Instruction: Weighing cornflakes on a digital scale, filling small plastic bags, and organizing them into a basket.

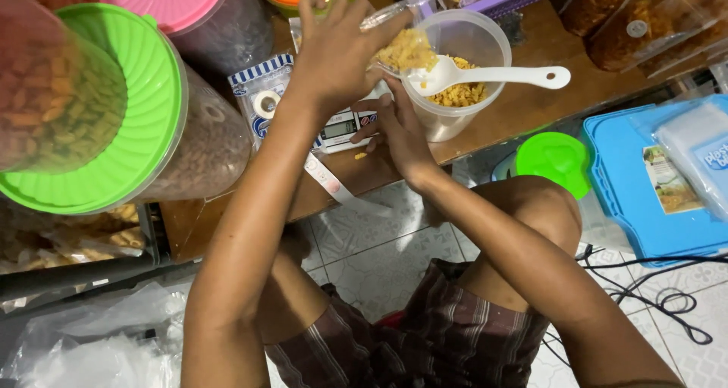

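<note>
while the left hand (334,50) pinches the clear snack bag (406,48) over the tub (485,35), the right hand (398,130), fingers loosely spread and holding nothing beside the scale (341,128), should steady the bag upright.

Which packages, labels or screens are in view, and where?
Digital scale: on the wooden shelf under the left hand, white, small grey screen.
Clear bag: in the left hand, yellow snacks inside.
Blue-striped packet: left of the scale.
Picture label: on the blue lid, right.
</note>
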